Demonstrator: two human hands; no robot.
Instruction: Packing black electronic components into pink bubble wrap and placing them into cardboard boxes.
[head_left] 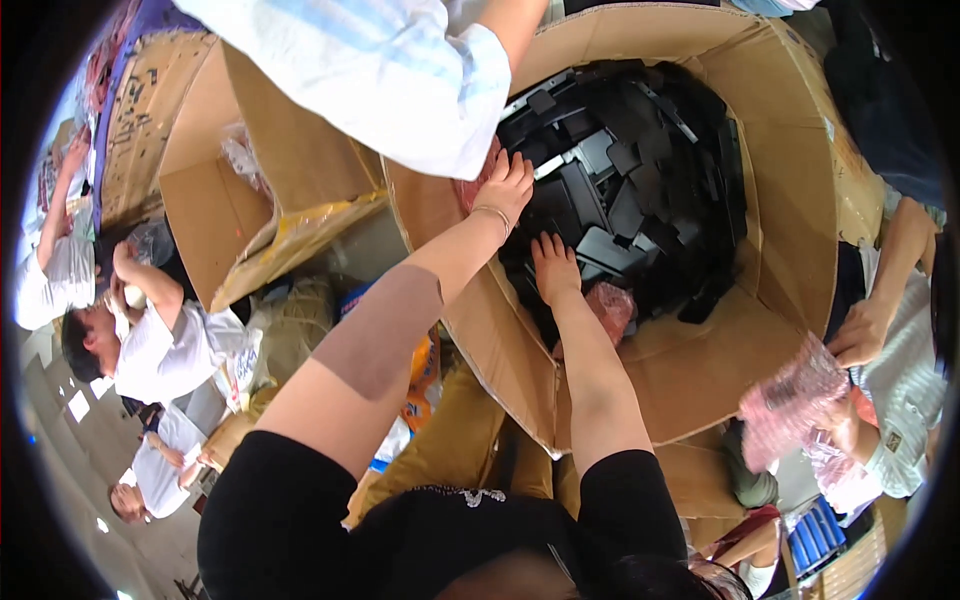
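A large cardboard box [700, 385] stands in front of me, with many flat black plastic pieces [625, 205] heaped inside. My left hand [507, 188], with a bracelet at the wrist, reaches over the box's left side. Its fingers are apart, and a pink bubble-wrapped bundle [468, 190] shows right beside it, partly hidden. Lower down, my right hand [555, 268] lies with fingers spread at the near left edge of the black pieces. Against my right forearm, inside the box, sits another pink bubble-wrapped bundle [610, 308].
A person in a white top [400, 85] leans over the box's far left side. At right, another person's hands hold a pink bubble-wrapped bundle [790, 400]. An open cardboard box [215, 215] stands at left, with several people beyond. A blue crate [815, 540] is at lower right.
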